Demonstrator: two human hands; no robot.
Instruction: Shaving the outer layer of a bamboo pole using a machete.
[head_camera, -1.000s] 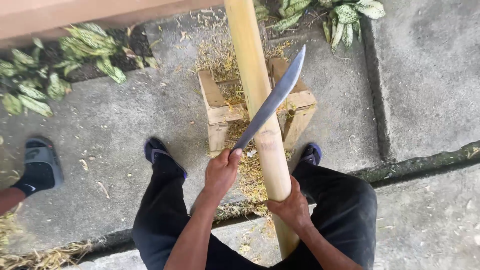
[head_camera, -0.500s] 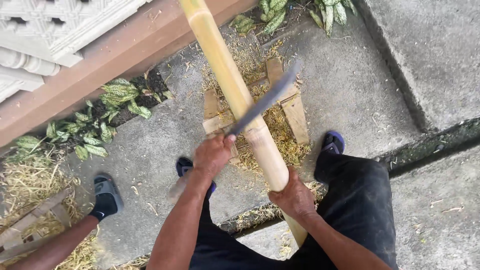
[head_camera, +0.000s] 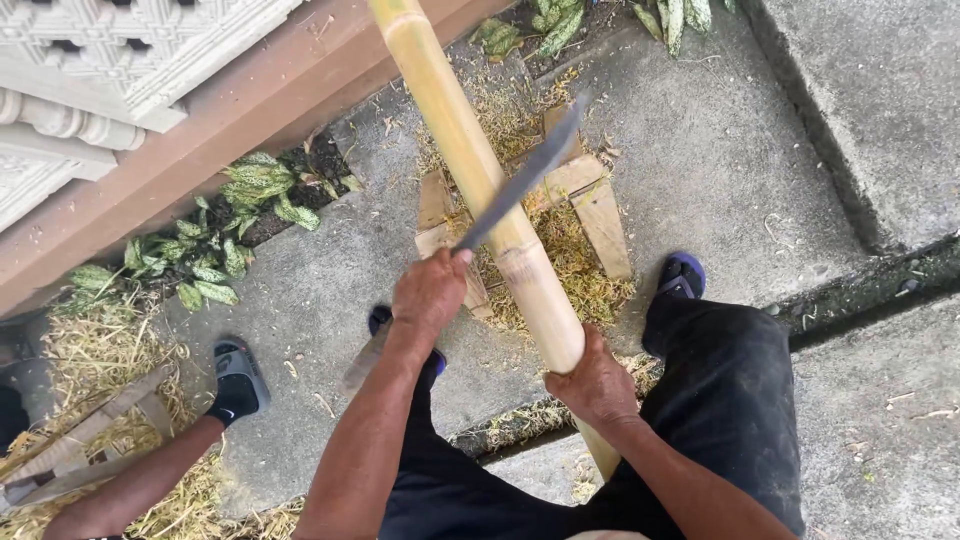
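A long yellow bamboo pole slants from the top centre down between my legs. My right hand grips it near its lower end. My left hand is closed around the handle of a long machete, whose blade lies across the pole just above a node. The pole rests over a low wooden block stand surrounded by bamboo shavings. My feet in dark blue slippers sit either side of the stand.
Another person's leg and dark slipper stand at the lower left, beside dry straw and wooden slats. A brown ledge with green leafy plants runs along the upper left. A concrete step edge crosses at the right.
The view has swung so the wall, plants and the other person's foot show more. The pole now leans further left, and the machete still lies against it with both hands holding.
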